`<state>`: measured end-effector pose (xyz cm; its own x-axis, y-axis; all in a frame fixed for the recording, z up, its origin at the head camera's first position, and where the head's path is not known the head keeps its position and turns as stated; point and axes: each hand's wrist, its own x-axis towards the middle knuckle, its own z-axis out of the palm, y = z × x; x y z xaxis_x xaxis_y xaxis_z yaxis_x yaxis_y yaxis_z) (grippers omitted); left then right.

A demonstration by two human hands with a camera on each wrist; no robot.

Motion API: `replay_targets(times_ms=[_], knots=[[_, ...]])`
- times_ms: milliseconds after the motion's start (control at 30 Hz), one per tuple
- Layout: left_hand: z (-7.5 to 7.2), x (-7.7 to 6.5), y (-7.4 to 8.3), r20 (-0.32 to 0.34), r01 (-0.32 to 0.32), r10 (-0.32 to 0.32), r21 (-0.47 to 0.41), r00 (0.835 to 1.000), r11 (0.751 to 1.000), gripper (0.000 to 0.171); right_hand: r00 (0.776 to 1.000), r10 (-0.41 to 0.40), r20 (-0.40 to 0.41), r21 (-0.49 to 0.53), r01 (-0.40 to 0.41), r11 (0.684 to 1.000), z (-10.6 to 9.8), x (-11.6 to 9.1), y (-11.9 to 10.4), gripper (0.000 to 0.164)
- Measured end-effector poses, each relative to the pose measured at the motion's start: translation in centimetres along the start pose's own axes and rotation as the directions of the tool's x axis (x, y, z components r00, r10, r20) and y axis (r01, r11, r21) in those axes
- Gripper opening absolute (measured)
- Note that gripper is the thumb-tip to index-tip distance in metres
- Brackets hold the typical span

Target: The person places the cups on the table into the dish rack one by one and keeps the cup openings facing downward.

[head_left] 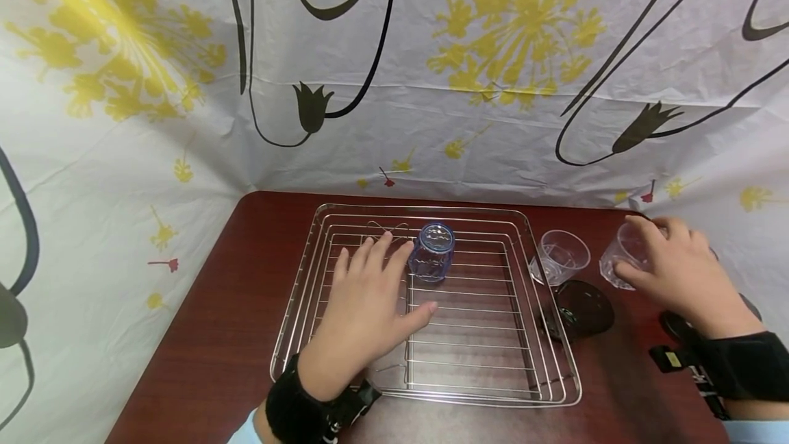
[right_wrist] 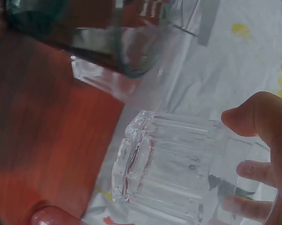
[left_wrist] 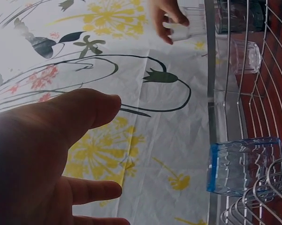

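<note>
Far right of the head view, right hand (head_left: 681, 269) had a clear glass (head_left: 618, 260) gripped near the rim, thumb on one side, fingers on the other. Couldn't tell whether its base touched the table (head_left: 185, 355). Second clear glass (head_left: 562, 259) stood just left of it, beside the wire rack (head_left: 456, 308); dark glass (head_left: 584, 310) sat below that one in frame, near the rack's right rim. Left hand (head_left: 366, 307) was over the rack's left half, fingers spread wide, holding nothing. Blue glass (head_left: 431, 259) stood in the rack, upper middle, apart from those fingers.
</note>
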<state>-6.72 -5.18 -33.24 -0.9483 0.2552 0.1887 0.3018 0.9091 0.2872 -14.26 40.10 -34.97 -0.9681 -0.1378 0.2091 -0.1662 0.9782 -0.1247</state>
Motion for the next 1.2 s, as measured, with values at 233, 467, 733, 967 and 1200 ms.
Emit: replay_targets(times_ms=[233, 467, 733, 967, 1200], knots=[[0.4, 0.0, 0.0, 0.024, 0.002, -0.002, 0.015, 1.000, 1.000, 0.089, 1.000, 0.002, -0.006, -0.007, -0.002, 1.000, -0.8, -0.1, -1.4, 0.079], [0.5, 0.1, 0.0, 0.026, 0.009, -0.010, 0.015, 1.000, 1.000, 0.089, 0.992, -0.083, -0.095, -0.023, 0.081, 0.996, -2.3, -0.1, -4.0, 0.079], [0.9, 0.2, 0.0, 0.059, 0.017, -0.018, 0.015, 0.998, 1.000, 0.089, 0.982, -0.158, -0.106, -0.013, 0.158, 0.987, -3.5, -0.2, -6.9, 0.081], [0.8, 0.2, 0.0, 0.051, 0.017, -0.018, 0.016, 0.999, 1.000, 0.089, 0.970, -0.204, -0.129, -0.019, 0.203, 0.979, -3.8, 0.0, -8.8, 0.080], [1.3, 0.4, 0.0, 0.084, 0.006, -0.008, 0.031, 0.996, 1.000, 0.091, 0.948, -0.261, -0.182, -0.032, 0.260, 0.965, -3.7, 0.1, -10.0, 0.080]])
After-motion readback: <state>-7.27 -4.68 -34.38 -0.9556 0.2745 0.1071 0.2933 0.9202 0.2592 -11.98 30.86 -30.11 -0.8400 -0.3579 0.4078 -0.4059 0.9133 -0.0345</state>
